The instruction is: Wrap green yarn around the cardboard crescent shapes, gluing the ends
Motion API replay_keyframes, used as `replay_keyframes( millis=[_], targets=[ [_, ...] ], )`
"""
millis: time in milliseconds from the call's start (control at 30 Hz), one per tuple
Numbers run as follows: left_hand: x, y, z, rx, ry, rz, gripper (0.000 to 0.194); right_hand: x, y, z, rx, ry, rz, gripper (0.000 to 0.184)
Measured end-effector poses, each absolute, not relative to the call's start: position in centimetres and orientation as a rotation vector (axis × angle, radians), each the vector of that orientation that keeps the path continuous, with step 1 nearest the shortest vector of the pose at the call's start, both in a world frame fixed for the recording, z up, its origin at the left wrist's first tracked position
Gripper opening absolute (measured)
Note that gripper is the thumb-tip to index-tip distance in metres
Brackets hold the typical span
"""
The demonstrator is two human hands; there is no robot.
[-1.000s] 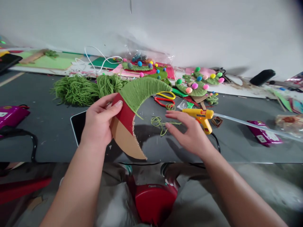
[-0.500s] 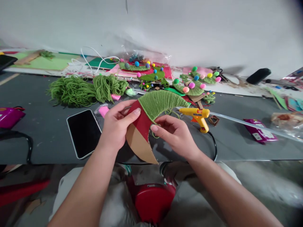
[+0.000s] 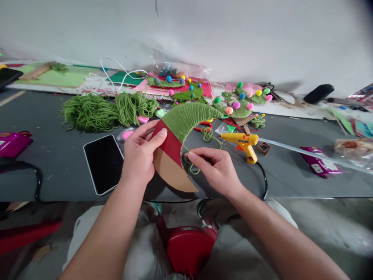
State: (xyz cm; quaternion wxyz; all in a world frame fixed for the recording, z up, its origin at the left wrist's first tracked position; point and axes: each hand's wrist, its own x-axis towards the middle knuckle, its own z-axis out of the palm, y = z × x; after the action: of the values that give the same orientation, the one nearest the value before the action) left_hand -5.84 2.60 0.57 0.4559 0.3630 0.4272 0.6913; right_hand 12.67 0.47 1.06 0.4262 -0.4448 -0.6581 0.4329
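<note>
My left hand (image 3: 142, 151) grips a cardboard crescent (image 3: 171, 171) by its outer edge, thumb on the red middle band. The crescent's upper part is wrapped in green yarn (image 3: 189, 118), and its lower tip is bare brown cardboard. At the inner curve, my right hand (image 3: 217, 169) pinches the loose green strand (image 3: 186, 148) that comes off the wrapping. More of that yarn hangs in loops (image 3: 207, 134) behind the crescent, over the table. To the right of my right hand lies a yellow glue gun (image 3: 243, 142) with a clear glue stick in its back.
A phone (image 3: 104, 165) lies left of my left hand. Behind it are green yarn bundles (image 3: 90, 111). Decorated crescents with pompoms (image 3: 237, 109) and red-handled scissors (image 3: 204, 126) lie farther back. Purple packs (image 3: 320, 162) sit at both sides. A black cord (image 3: 264, 181) runs off the front edge.
My right hand came in from the right and took hold of the yarn strand, then drew it slightly down from the crescent. The crescent moved right, then tilted and rose a little.
</note>
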Motion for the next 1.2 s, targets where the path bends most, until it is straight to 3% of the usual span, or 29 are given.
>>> replay_keyframes(
  millis=[900,1200],
  targets=[
    [-6.2,2.6,0.6,0.87,1.027,1.66,0.024,13.3,0.9,1.0,-1.139,-1.689,1.089,0.027],
    [-6.6,2.0,0.4,0.827,0.973,1.258,0.033,14.5,2.5,-0.3,-0.99,-1.815,1.235,0.026]
  ],
)
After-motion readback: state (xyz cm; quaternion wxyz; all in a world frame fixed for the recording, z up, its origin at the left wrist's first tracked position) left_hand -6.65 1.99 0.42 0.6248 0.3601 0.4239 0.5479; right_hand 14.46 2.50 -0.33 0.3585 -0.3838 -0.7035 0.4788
